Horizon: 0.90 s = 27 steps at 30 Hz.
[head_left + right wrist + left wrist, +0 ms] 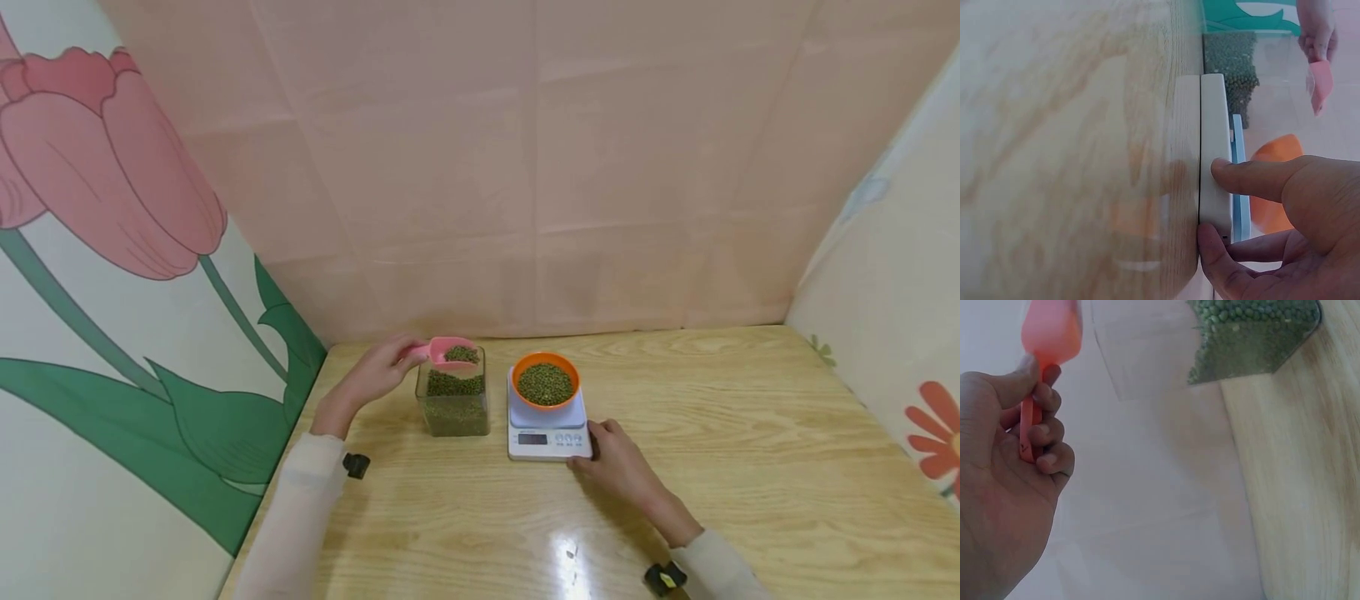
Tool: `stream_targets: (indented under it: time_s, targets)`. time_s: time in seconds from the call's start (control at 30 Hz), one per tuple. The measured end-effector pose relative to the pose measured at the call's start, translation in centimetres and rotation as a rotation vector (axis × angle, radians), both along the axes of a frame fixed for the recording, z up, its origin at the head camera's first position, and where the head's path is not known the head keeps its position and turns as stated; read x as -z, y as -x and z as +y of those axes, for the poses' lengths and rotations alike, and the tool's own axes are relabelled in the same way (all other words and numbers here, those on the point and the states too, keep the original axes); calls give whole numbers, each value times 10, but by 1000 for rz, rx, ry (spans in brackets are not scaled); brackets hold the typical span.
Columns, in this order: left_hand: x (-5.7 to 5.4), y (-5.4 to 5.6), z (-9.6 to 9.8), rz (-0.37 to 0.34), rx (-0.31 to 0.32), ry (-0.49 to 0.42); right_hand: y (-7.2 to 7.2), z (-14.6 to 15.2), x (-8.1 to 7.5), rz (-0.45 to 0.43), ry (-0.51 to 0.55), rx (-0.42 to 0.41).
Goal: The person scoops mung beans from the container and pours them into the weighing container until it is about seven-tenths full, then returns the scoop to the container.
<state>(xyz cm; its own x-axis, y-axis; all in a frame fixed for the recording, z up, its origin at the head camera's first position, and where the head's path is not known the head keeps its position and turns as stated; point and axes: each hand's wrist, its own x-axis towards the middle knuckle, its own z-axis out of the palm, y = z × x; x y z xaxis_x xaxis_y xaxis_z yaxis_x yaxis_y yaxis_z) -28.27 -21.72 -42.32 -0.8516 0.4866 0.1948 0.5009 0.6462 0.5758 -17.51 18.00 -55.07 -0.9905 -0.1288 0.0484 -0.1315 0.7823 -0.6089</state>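
In the head view my left hand (380, 367) grips the handle of a pink scoop (442, 350) holding green mung beans, above a clear square container (453, 408) partly filled with the same beans. The left wrist view shows my fingers curled round the scoop's handle. My right hand (618, 462) holds the front right corner of a white digital kitchen scale (525, 450), thumb and fingers on its sides. An orange bowl (573, 383) of mung beans stands on the scale's platform. The digits on the scale's display (533, 439) are too small to read.
The light wood table (705, 400) meets a pinkish covered wall (600, 208) at the back. A wall with a painted tulip (105, 158) borders the left side; another with a red flower (937, 429) borders the right. The container stands just left of the scale.
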Motion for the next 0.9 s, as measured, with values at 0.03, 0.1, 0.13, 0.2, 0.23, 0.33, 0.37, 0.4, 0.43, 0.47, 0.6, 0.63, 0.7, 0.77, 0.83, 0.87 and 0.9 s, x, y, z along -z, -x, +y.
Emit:
stream_targets:
  time_s: [0.03,0.1,0.13,0.2,0.23,0.33,0.37,0.4,0.43,0.47,0.6,0.63,0.7,0.77,0.83,0.87,0.9]
  targets:
    - [-1,0,1,4,6,0,0,0,0,3,-2,-1]
    - [-3,0,2,3,12,-2,-1,0,0,4,-5,0]
    - [-3,0,3,0,14,-5,0,0,0,5,-7,-1]
    - [-5,1,5,-12,16,-13,0,0,0,7,-6,-1]
    - [-6,0,6,-18,17,-15,0,0,0,7,-6,-3]
    - [-9,1,11,-28,24,-23,0,0,-1,7,-6,-5]
    - [-10,1,12,-27,32,-23,1,0,-1,6,-6,-6]
    - [-11,2,14,-25,36,-23,1,-1,-1,4,-5,-6]
    - [-11,2,15,-27,41,-24,1,-1,-1,2,-5,-6]
    - [-12,3,17,-28,44,-27,1,-1,-1,0,-7,-5]
    - [-14,5,22,-31,49,-34,1,-1,-1,-4,-11,-6]
    - [-15,6,23,-31,51,-33,0,-1,-1,-6,-11,-6]
    - [-17,7,26,-24,54,-32,1,-1,-1,-6,-12,-7]
    - [-18,7,28,-18,57,-29,0,-1,-1,-7,-10,-7]
    - [-19,8,30,-15,58,-29,0,-1,-2,-10,-8,-6]
    - [-20,8,31,-16,57,-32,0,-1,-2,-10,-8,-5]
    - [-21,8,32,-19,57,-33,0,-1,-2,-10,-6,-4]
